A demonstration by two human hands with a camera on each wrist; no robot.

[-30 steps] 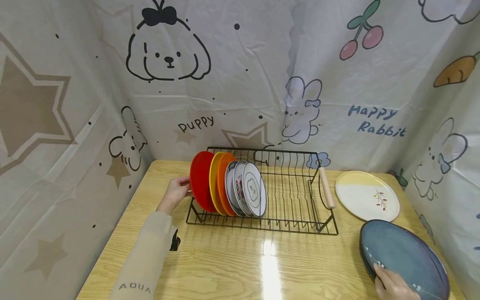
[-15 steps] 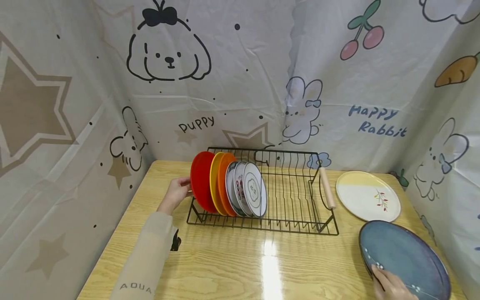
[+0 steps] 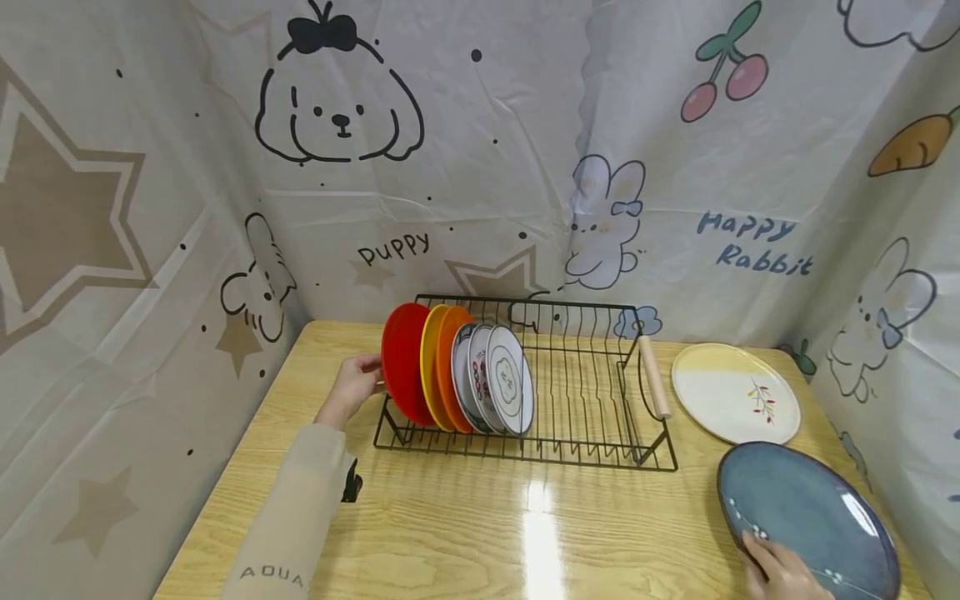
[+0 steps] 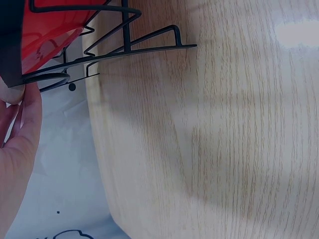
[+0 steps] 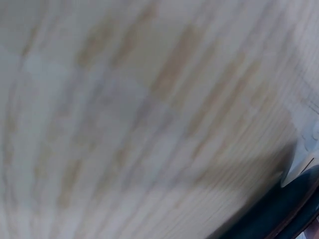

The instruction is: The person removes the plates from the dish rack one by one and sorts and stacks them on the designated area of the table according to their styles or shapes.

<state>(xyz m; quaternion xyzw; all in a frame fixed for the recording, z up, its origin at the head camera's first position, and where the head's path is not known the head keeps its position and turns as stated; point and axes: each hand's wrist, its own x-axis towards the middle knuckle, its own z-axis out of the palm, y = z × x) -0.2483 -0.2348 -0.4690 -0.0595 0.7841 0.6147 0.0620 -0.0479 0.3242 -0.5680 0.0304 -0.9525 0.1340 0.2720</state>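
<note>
At the left end of a black wire dish rack [image 3: 581,454], my left hand [image 3: 352,386] holds the rack's end, its fingers partly hidden behind a red plate [image 3: 405,367]. In the left wrist view that hand [image 4: 20,134] is curled at the black wire. Beside the red plate, a yellow plate [image 3: 429,367], an orange plate [image 3: 448,375] and white patterned plates [image 3: 506,379] stand upright. At the front right, my right hand [image 3: 783,571] pinches the left rim of a large blue plate [image 3: 802,500], thumb on top. The right wrist view catches dark rims [image 5: 279,214] in its corner.
A cream and yellow plate [image 3: 735,392] lies flat behind the blue one, right of the rack's wooden handle [image 3: 654,375]. Printed cloth [image 3: 480,167] encloses the wooden table [image 3: 450,517] at the back and sides. Slots in the rack's right half hold no plates.
The blue plate has shifted slightly left and tilted a little under my right hand, and a bright reflection now shows on it. My left hand stays at the rack.
</note>
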